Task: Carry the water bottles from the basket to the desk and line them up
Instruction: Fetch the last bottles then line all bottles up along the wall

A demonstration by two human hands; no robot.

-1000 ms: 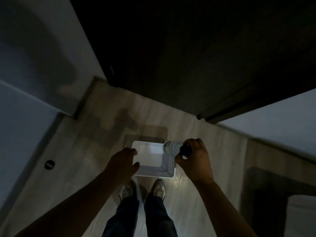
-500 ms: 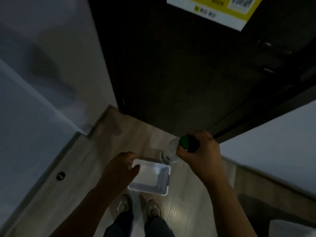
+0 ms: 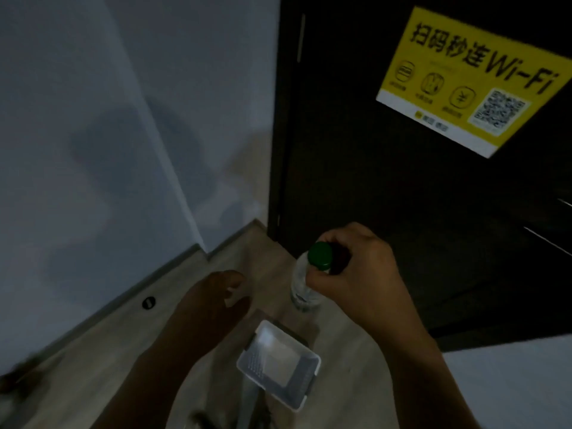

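one water bottle (image 3: pixel 305 286), neck in pinch of right fingers (image 3: pixel 343 235), near basket (image 3: pixel 251 362); left fingers (image 3: pixel 230 278) loose

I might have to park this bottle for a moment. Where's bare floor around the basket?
Bare floor runs between the baseboard and the left hand, but for a door stop. More lies right of the basket, up to the right forearm, and in the corner by the door. Tight: between the hands, where the right hand holds the bottle.
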